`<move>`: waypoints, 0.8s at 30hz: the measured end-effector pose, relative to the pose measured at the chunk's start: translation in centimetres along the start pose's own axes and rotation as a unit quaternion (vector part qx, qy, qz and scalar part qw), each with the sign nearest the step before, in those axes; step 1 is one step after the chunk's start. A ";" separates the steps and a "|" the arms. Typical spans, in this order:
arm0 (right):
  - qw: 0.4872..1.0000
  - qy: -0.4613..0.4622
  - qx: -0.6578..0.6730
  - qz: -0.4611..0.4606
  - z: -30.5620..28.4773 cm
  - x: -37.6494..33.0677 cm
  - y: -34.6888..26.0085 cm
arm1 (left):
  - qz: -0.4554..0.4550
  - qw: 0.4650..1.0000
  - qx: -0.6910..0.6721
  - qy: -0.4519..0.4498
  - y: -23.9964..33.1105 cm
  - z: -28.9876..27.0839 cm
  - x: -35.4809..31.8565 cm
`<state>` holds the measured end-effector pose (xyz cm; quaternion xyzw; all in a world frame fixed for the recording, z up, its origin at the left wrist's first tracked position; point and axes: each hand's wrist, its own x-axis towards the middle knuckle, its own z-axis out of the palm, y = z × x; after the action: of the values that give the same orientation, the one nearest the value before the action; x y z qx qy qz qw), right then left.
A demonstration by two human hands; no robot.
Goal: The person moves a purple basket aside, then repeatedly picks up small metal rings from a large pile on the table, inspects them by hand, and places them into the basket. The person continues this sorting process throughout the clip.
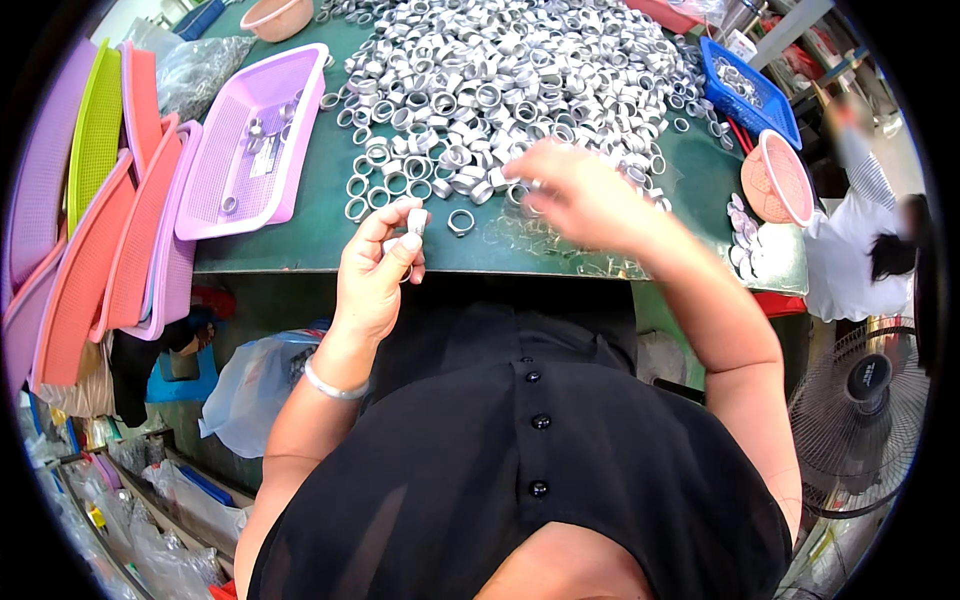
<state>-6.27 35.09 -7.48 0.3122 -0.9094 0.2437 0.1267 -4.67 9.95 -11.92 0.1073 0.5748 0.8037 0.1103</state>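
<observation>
A large heap of silver metal rings (520,80) covers the far middle of the green table. Near the table's front edge, my left hand (375,265) is closed, with a metal ring (417,222) pinched between thumb and fingers. My right hand (580,195) is over the near edge of the heap, fingers bent down toward the rings. Motion blurs those fingers, so whether they grip a ring cannot be seen. One loose ring (461,222) lies on the table between my hands. To the left, a purple plastic basket (305,140) has several rings in it.
Stacked coloured baskets (95,230) stand at the left. On the right are a blue basket (770,115), a pink basket (760,185) and small pale discs (742,240). Beyond the table's right end are a black fan (860,400) and people nearby.
</observation>
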 end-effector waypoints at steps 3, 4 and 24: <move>0.996 -0.051 -0.058 -0.051 3.6 1.3 -3.1 | -0.001 1.000 -0.004 0.006 0.0 -0.1 -0.2; 0.992 -0.044 -0.097 -0.070 4.4 1.7 -3.5 | -0.001 1.000 -0.007 0.007 0.0 -0.2 -0.2; 0.880 0.126 0.449 0.089 5.0 -1.1 -4.8 | 0.052 0.995 0.069 -0.049 -0.1 2.2 -0.3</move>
<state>-2.77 29.73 -10.36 0.2196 -0.7028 0.6736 0.0646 -3.70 11.87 -11.29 0.1839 0.6167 0.7603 0.0884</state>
